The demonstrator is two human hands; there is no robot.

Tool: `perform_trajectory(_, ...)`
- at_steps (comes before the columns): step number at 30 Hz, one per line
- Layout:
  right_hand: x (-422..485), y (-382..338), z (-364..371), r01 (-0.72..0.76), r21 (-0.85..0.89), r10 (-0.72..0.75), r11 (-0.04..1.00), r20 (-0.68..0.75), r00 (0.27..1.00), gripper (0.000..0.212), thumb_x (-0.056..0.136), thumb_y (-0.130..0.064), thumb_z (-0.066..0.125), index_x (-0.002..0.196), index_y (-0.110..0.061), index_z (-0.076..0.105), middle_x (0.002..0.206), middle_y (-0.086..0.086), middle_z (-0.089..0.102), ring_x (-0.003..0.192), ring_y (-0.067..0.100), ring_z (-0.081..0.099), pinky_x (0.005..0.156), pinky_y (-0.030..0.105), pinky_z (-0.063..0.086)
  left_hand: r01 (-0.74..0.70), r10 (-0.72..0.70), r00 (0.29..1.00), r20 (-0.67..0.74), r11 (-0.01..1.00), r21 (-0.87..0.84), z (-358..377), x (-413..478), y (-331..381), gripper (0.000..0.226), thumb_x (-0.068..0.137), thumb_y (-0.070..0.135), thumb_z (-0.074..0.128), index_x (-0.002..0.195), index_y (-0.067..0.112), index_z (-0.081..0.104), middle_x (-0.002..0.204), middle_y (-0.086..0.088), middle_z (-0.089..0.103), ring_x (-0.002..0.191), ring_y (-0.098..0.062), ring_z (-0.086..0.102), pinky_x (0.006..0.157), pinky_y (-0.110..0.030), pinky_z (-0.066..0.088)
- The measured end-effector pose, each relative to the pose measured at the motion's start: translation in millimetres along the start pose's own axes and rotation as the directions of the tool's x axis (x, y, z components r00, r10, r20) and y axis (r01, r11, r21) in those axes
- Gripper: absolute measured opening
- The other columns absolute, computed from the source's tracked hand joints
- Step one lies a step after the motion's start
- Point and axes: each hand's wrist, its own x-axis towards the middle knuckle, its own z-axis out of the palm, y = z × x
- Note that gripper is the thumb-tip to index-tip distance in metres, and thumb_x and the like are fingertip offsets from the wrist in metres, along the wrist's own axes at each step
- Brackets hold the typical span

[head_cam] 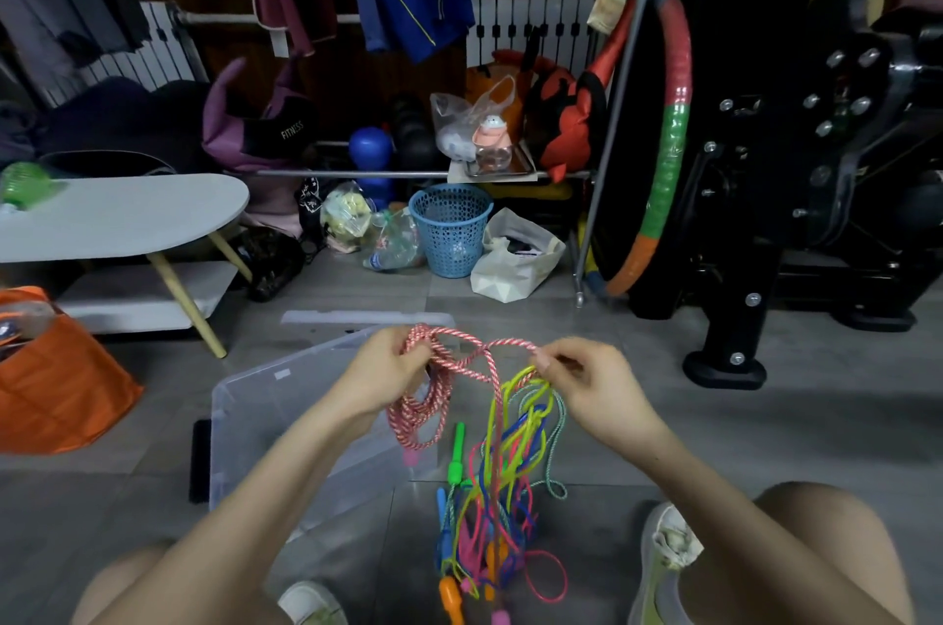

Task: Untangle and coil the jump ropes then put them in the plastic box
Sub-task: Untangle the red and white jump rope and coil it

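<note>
Red-and-white braided jump rope [428,400] is strung side to side between both hands, up over the floor. The left hand [388,369] grips its gathered loops; the right hand [587,379] pinches the free strand, with the tangled bright plastic ropes [510,461] dangling just below. The clear plastic box [255,400] lies down-left, nearer the left hand, so that is likely the side to deliver from.

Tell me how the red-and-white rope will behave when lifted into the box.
Probably floppy: the red-and-white rope droops in loops below the left hand. It may drag the coloured tangle along, since one strand runs into it.
</note>
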Motion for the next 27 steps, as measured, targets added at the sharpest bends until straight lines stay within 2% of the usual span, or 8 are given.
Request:
perform_trajectory(3,3,5,-3,-0.156,0.541,0.186,0.827,0.0,0.983,0.012,0.09,-0.006,0.054,0.09,-0.005,0.066,0.089,0.002,0.067,0.081,0.005,0.059,0.08,0.014,0.044,0.115,-0.116,0.993,-0.002,0.987,-0.112,-4,1,-10,0.033,0.095,0.001,0.042,0.063,0.008,0.043,0.042,0.002,0.039,0.034,-0.004,0.034,0.041,-0.017,0.03)
perform_trajectory(8,0,3,-5,-0.349,0.769,0.198,0.536,0.287,0.937,0.018,0.076,-0.025,0.061,0.069,-0.011,0.071,0.073,0.003,0.066,0.074,0.015,0.057,0.077,0.023,0.046,0.196,-0.205,0.978,-0.029,0.96,-0.199,2,9,-18,0.038,0.093,0.0,0.041,0.056,0.009,0.042,0.032,0.007,0.039,0.031,-0.005,0.036,0.051,-0.03,0.029)
perform_trajectory(10,0,9,-5,-0.359,0.611,0.238,0.705,0.273,0.932,0.034,0.077,-0.036,0.069,0.066,-0.005,0.065,0.071,0.009,0.057,0.073,0.019,0.049,0.075,0.029,0.038,0.155,-0.166,0.985,-0.04,0.97,-0.187,4,8,-14,0.037,0.094,0.0,0.041,0.058,0.01,0.041,0.034,0.009,0.038,0.033,-0.004,0.034,0.049,-0.027,0.03)
perform_trajectory(13,3,19,-6,-0.306,0.301,0.275,0.903,0.143,0.951,0.046,0.084,-0.029,0.067,0.069,0.013,0.058,0.066,0.011,0.045,0.067,0.017,0.037,0.064,0.029,0.027,0.034,-0.036,0.999,-0.022,0.996,-0.084,3,0,-7,0.035,0.095,0.005,0.044,0.062,0.013,0.043,0.038,0.009,0.039,0.038,-0.003,0.033,0.049,-0.026,0.029)
perform_trajectory(16,3,10,-6,-0.247,0.096,0.233,0.964,0.138,0.963,0.026,0.086,-0.015,0.063,0.06,-0.01,0.066,0.063,0.002,0.062,0.058,0.003,0.049,0.061,0.021,0.036,-0.121,0.116,0.99,0.077,0.99,0.072,5,-10,5,0.033,0.095,0.009,0.046,0.063,0.018,0.043,0.04,0.009,0.043,0.038,0.0,0.035,0.046,-0.023,0.028)
perform_trajectory(19,0,-10,4,-0.297,0.357,0.168,0.886,0.351,0.921,0.027,0.082,0.01,0.057,0.068,-0.012,0.06,0.066,-0.001,0.062,0.061,0.004,0.055,0.065,0.016,0.043,-0.197,0.186,0.98,0.075,0.963,0.184,15,-8,17,0.034,0.093,0.008,0.049,0.063,0.021,0.041,0.049,0.009,0.044,0.042,0.001,0.039,0.047,-0.021,0.03)
perform_trajectory(21,-1,-19,11,-0.321,0.402,0.118,0.857,0.453,0.883,0.022,0.083,0.005,0.058,0.068,-0.011,0.056,0.061,-0.001,0.057,0.056,0.008,0.051,0.062,0.018,0.041,-0.198,0.192,0.98,0.053,0.962,0.189,14,-2,20,0.032,0.093,0.011,0.049,0.063,0.02,0.04,0.051,0.007,0.043,0.047,-0.004,0.038,0.05,-0.027,0.031)
perform_trajectory(27,2,-5,3,-0.273,0.316,0.203,0.909,0.237,0.95,0.024,0.081,-0.022,0.07,0.061,-0.017,0.059,0.049,-0.008,0.051,0.048,0.006,0.043,0.055,0.025,0.036,0.003,-0.01,0.999,-0.046,0.99,-0.138,3,5,7,0.039,0.094,-0.001,0.039,0.059,0.016,0.039,0.045,0.003,0.033,0.038,-0.005,0.027,0.049,-0.027,0.022)
